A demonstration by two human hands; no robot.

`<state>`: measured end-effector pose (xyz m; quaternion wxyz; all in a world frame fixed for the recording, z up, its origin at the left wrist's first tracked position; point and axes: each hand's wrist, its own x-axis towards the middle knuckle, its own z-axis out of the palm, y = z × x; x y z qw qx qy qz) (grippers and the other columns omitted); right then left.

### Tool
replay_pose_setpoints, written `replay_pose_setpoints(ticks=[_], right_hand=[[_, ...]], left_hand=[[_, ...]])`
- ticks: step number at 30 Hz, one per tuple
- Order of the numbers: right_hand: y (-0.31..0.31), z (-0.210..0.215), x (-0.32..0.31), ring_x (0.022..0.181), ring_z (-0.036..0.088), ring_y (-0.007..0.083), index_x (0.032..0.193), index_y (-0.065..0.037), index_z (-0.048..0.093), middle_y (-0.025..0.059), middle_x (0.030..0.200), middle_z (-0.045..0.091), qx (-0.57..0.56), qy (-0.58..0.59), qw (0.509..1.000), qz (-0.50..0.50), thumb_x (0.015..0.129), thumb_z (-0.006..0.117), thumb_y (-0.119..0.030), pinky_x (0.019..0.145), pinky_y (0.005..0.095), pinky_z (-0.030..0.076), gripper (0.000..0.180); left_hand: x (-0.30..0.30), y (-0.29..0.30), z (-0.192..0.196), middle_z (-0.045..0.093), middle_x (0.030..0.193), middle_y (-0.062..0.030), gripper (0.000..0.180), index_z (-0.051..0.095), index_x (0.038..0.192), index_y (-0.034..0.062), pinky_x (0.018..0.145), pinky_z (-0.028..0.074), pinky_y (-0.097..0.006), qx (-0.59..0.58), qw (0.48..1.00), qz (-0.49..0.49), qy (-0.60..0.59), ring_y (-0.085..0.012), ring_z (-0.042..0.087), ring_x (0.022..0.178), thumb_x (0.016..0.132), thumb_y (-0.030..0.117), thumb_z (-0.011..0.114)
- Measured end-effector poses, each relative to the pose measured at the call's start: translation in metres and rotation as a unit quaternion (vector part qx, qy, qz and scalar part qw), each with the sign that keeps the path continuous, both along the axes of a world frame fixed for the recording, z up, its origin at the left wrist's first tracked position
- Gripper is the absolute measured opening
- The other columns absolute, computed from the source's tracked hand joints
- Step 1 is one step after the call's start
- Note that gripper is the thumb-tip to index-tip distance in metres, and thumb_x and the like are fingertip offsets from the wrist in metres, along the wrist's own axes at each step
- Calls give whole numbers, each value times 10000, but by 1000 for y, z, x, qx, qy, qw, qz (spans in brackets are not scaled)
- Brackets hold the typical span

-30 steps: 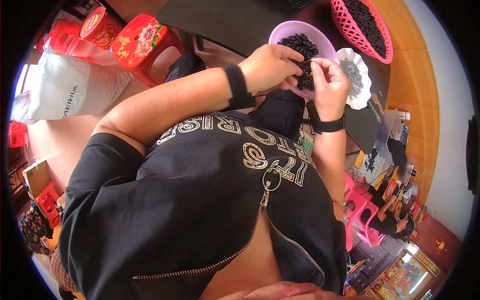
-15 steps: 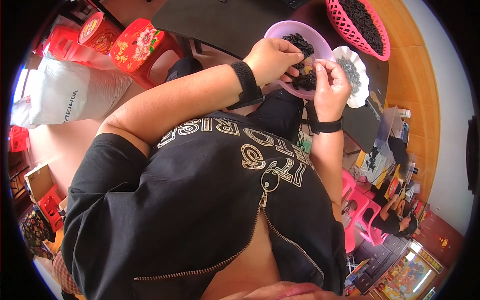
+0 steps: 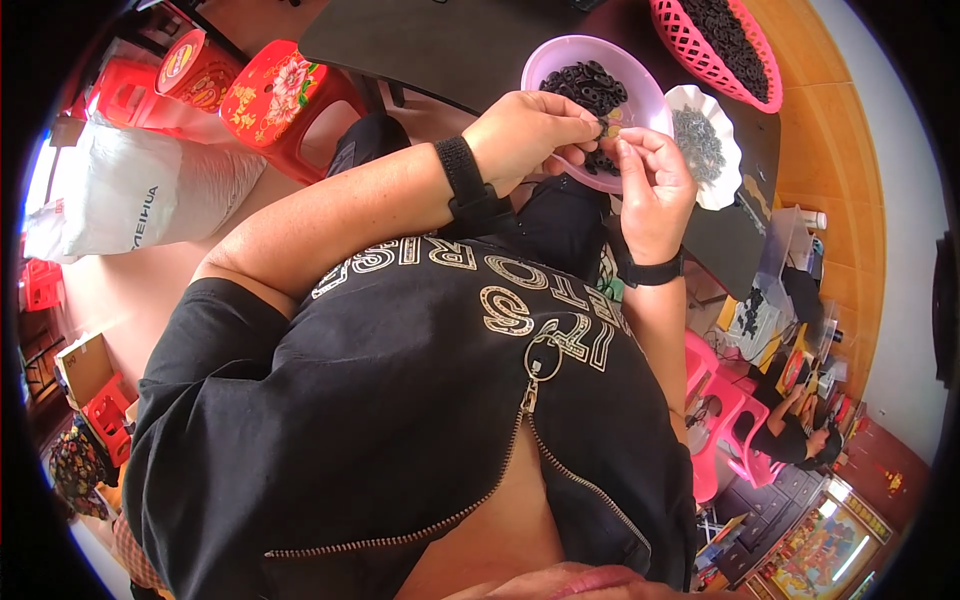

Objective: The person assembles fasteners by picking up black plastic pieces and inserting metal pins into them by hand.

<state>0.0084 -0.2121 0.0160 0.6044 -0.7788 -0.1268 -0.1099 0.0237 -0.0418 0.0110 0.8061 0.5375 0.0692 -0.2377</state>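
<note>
Dark table (image 3: 450, 50) carries a purple bowl (image 3: 560, 65) of black rings. Just above it, left hand (image 3: 525, 135) and right hand (image 3: 650, 185) pinch one small part (image 3: 606, 128) together; seating it looks next.

Both hands meet over the near rim of a pink bowl (image 3: 560, 65) on a dark table (image 3: 440, 45). Left hand (image 3: 530, 135) and right hand (image 3: 655, 185) have fingertips pinched together on a small part (image 3: 608, 128); its shape is too small to tell. Each wrist bears a black strap. The bowl holds a heap of small black rings (image 3: 585, 85). Just right of it, touching or nearly so, a white scalloped dish (image 3: 722, 185) holds small grey pieces. Farther back, a pink mesh basket (image 3: 680, 40) holds more black pieces. Left of the table: red stools (image 3: 275, 95) with a flower print, and a white sack (image 3: 130, 195) on the floor. Lower right, another person sits among pink chairs (image 3: 720, 400).
</note>
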Motion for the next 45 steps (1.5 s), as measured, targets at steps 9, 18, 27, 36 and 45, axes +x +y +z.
replay_pose_setpoints(ticks=[9,18,27,36,45], right_hand=[[-1,-3,-7,718,564,54,911,14,667,4,808,652,51,47,998,-16,890,644,-31,686,193,454,55],[2,1,-11,692,516,35,890,20,657,-26,784,619,49,55,997,-19,893,648,-43,648,179,420,64],[2,-3,-10,681,512,32,885,18,653,-27,776,615,23,42,999,-24,897,643,-42,633,177,417,62],[5,-4,-12,702,537,44,887,24,656,-9,791,633,17,41,999,-20,897,643,-43,656,190,437,69],[4,-8,-12,681,530,38,863,27,647,-9,769,626,29,56,998,-18,899,644,-47,628,187,430,82]], left_hand=[[-6,-1,3,665,827,-22,95,647,962,45,540,436,-156,-31,999,-24,3,-46,565,636,916,125,627],[-8,0,4,665,805,-16,66,650,916,50,527,432,-152,-20,999,-35,-6,-41,566,623,910,112,632],[-8,0,3,663,792,-21,71,645,915,36,515,432,-153,-13,999,-28,-10,-43,563,614,899,106,645],[-8,0,0,660,777,-21,75,645,925,30,517,438,-156,-27,999,-23,-8,-44,560,606,897,100,647],[-12,-2,3,632,706,-5,77,662,911,26,516,432,-164,20,999,-14,-35,-38,522,566,888,100,659]])
